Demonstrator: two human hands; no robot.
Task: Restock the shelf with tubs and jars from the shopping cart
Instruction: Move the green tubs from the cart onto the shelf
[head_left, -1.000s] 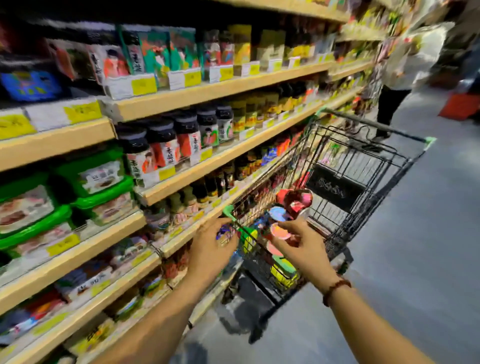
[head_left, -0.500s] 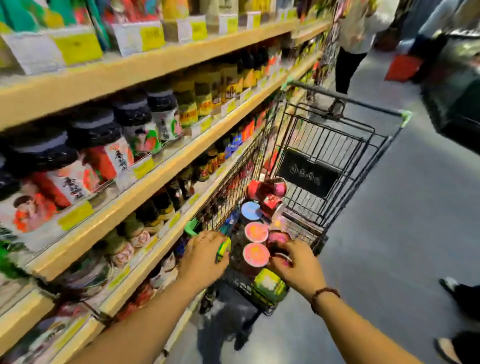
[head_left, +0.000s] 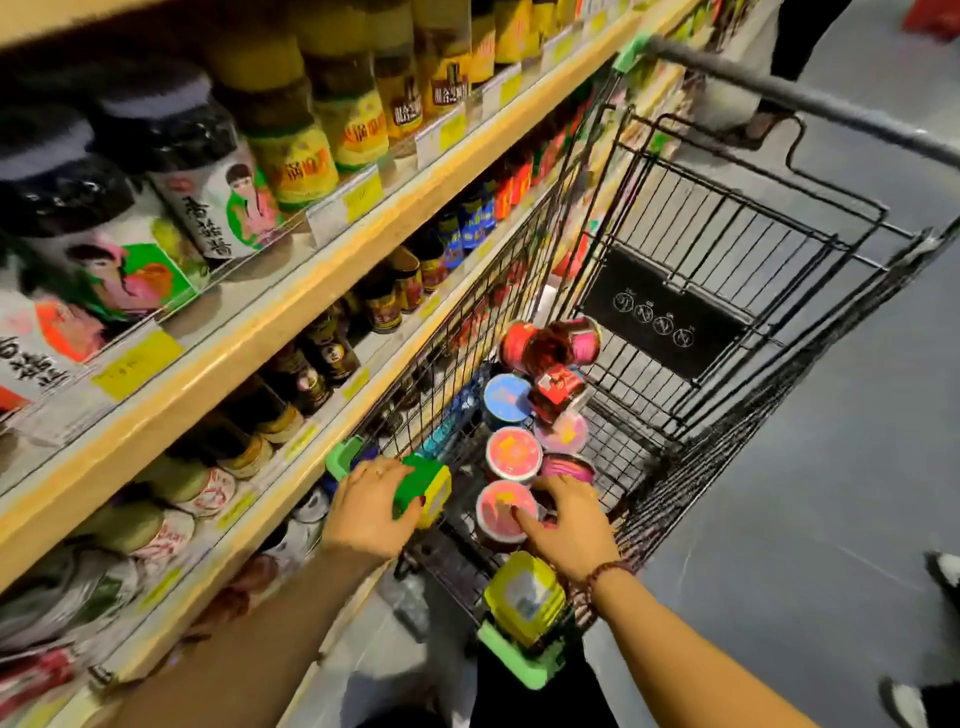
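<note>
Green tub (head_left: 422, 486) is gripped in the curled fingers of the left hand (head_left: 370, 512) at the near-left corner of the cart (head_left: 727, 218); it is tipped on edge with its yellow face toward the basket, long axis unclear. Right hand (head_left: 569, 525) is inside the cart, fingers curled over the nearest pink tub (head_left: 501, 512), which stands upright, lid up. Versus 0.5 s earlier, both hands are in nearly the same spots and more of the green tub shows past the hand; the shelf (head_left: 291, 306) runs close on the left.

Black wire-metal cart (head_left: 727, 270), pale wooden shelf (head_left: 291, 306) edges, glossy plastic tub (head_left: 423, 488)
</note>
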